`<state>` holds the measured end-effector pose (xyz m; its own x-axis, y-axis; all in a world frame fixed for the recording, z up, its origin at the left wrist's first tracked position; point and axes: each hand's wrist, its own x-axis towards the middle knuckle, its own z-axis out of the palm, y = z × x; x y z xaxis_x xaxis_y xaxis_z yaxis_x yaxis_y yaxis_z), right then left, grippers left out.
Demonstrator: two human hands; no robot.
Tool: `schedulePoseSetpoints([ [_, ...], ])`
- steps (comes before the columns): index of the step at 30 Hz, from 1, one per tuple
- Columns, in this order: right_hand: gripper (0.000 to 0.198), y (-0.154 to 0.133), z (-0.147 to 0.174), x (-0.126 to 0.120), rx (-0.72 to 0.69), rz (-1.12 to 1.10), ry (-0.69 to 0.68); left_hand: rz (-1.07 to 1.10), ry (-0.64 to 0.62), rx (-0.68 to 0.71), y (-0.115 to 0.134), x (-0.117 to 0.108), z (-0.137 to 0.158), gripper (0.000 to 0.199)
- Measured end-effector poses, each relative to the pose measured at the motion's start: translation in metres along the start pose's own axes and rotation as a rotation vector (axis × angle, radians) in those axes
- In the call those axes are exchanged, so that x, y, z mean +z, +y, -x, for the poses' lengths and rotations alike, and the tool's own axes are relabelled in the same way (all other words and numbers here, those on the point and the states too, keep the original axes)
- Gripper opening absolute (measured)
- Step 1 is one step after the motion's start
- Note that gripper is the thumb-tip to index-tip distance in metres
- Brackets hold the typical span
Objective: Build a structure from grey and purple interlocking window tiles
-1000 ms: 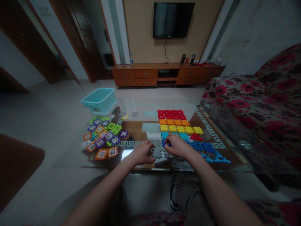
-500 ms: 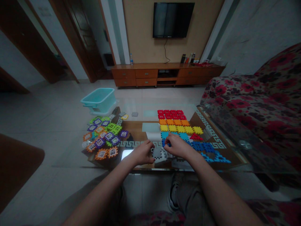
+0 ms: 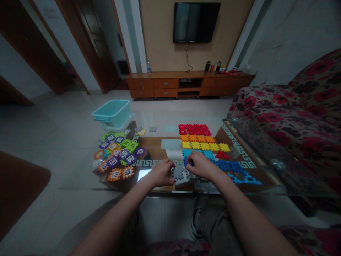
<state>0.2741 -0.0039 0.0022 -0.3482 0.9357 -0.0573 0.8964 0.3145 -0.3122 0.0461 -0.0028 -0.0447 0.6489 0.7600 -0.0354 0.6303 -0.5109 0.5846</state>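
A grey square interlocking tile [image 3: 178,173] with toothed edges lies near the front of the glass table. My left hand [image 3: 162,173] grips its left edge, thumb at the near side and fingers at the far side. My right hand [image 3: 199,165] is closed, its fingers curled down just right of that tile; what they hold is hidden. More grey tiles show partly beneath the right hand. Light blue tiles [image 3: 208,154] sit just beyond it, and dark blue tiles [image 3: 226,165] extend to its right.
Rows of yellow [image 3: 205,146], orange [image 3: 196,138] and red tiles [image 3: 193,129] lie farther back. A mixed tile pile [image 3: 117,153] covers the table's left side. Beyond it stands a turquoise bin [image 3: 112,113]. A white object [image 3: 144,174] lies beside my left forearm.
Both hands stay in nearly the same place. The grey tile by my left hand looks very slightly shifted or tilted; the other tiles have not moved.
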Motion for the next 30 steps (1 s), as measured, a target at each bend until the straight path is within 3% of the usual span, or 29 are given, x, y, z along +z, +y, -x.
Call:
schedulePoseSetpoints([
  [30, 0.018, 0.0003, 0.0002, 0.0004, 0.004, 0.003, -0.025, 0.001, 0.004, -0.002, 0.0013, -0.0003, -0.0005, 0.043],
])
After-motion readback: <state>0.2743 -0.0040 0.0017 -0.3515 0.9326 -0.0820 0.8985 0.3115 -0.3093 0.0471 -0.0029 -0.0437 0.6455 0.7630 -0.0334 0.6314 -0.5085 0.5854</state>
